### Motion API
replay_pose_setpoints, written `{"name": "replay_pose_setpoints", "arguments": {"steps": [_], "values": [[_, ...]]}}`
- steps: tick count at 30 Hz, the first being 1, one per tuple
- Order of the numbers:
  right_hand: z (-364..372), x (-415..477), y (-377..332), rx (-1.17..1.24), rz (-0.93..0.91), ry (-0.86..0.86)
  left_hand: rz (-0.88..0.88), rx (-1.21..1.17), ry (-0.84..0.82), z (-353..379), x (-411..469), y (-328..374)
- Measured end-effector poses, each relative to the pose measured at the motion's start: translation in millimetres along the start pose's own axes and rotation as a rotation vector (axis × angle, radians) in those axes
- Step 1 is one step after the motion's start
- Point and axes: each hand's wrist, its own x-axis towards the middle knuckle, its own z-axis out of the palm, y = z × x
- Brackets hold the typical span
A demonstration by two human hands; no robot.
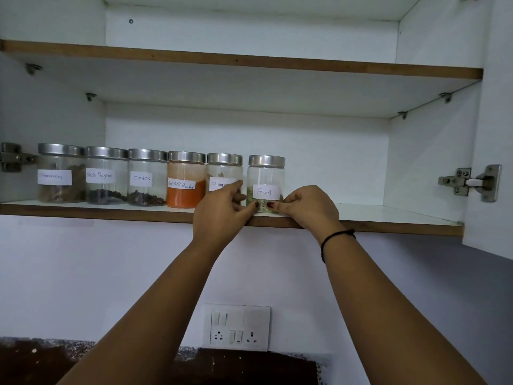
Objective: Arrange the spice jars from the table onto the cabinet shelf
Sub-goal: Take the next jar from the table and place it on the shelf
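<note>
Several glass spice jars with steel lids stand in a row on the lower cabinet shelf [374, 215]. From the left they read cinnamon [61, 173], black pepper [107, 176], cloves [147, 177], red chilli powder [186, 180] and a second cinnamon jar [223, 169]. The fennel jar [266, 179] is the rightmost and stands near the shelf's front edge. My left hand [222, 212] grips its lower left side, partly covering the second cinnamon jar. My right hand [308, 208] pinches its lower right side.
The shelf is bare to the right of the fennel jar. An upper shelf [249, 61] holds nothing. The open cabinet door with its hinge [469, 183] is at the right. A switch and socket plate [237, 327] sits on the wall below, above a dark countertop [249, 368].
</note>
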Motion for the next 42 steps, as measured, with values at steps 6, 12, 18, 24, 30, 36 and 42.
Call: {"name": "replay_pose_setpoints", "arguments": {"steps": [6,12,18,24,30,36,42], "values": [[6,-4,-3,-0.089,0.007,0.078,0.014,-0.007,-0.011,1,1,-2],[12,-4,-5,-0.158,0.004,0.130,0.004,-0.017,-0.005,2,0,-2],[16,-5,-7,-0.203,0.025,0.180,0.008,-0.027,-0.008,2,0,-4],[13,-10,-2,-0.195,-0.058,0.204,0.014,-0.029,-0.004,2,1,-3],[19,-19,-1,-0.252,-0.141,0.267,0.007,-0.007,0.009,2,0,-2],[13,-22,-5,-0.315,-0.156,0.205,0.004,-0.014,0.025,-1,-7,3],[3,-35,-9,-0.358,-0.193,0.186,0.116,0.126,-0.002,-1,-16,2]]}}
